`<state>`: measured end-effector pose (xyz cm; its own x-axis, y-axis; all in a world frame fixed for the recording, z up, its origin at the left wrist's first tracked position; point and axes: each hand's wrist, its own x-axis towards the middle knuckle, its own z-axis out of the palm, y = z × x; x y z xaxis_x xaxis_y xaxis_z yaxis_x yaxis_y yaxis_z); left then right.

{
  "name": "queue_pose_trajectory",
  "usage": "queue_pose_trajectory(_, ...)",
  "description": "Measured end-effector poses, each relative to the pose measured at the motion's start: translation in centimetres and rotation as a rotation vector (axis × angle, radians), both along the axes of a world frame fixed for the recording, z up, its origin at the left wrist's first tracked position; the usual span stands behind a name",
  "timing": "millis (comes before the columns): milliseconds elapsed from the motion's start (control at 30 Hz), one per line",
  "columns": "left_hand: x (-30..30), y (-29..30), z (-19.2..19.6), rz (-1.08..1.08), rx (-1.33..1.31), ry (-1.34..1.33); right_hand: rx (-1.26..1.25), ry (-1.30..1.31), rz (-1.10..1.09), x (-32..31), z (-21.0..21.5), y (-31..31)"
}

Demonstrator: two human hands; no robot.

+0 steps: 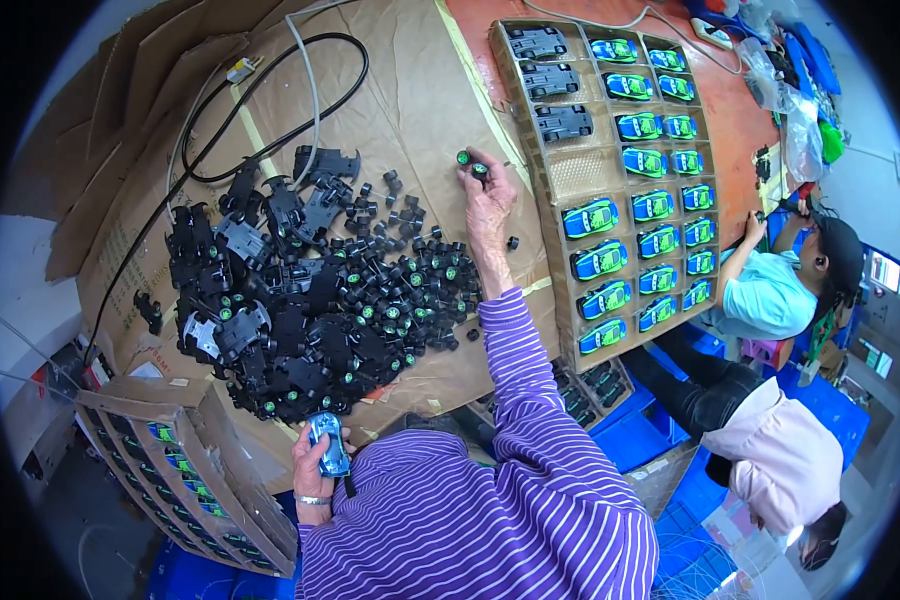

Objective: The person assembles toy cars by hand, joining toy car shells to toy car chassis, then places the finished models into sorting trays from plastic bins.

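Note:
Close to my body at the table's near edge, my left hand (308,470) is closed around a blue toy car body (329,444). My right hand (489,205) reaches out over the brown paper, its fingers pinching small black toy wheels (479,171) with green hubs. Between the hands and to the left spreads a heap of loose black wheels (390,295), many with green centres. Black and grey car chassis (240,330) are mixed into its left side. One stray wheel (513,243) lies beside my right wrist.
A compartment tray (555,190) to the right holds several blue-green toy cars and dark chassis. Another tray (205,430) leans at the lower left. A black cable (198,130) loops across the paper. Two people (770,290) (775,450) are at the right, one reaching to the table.

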<state>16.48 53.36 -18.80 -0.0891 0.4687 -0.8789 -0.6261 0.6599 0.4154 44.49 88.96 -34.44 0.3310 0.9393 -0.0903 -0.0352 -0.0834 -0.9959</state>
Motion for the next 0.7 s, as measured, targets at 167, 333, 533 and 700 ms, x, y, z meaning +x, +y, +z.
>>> queue_pose_trajectory(167, -0.1, 0.0, 0.1, 0.002, -0.007, 0.001, 0.027, 0.158, 0.094, -0.1, -0.4, -0.3)
queue_pose_trajectory(333, -0.2, 0.1, -0.1, 0.001, -0.015, -0.015, -0.066, 0.091, 0.047, 0.1, 2.4, -0.8)
queue_pose_trajectory(533, -0.2, 0.0, -0.4, -0.006, -0.001, -0.003, -0.217, 0.528, -0.063, 1.0, 5.6, -1.7)
queue_pose_trajectory(700, 0.1, 0.5, -0.2, -0.004, -0.003, 0.0, -0.3, 1.16, 0.004, 1.9, 4.7, -2.4)
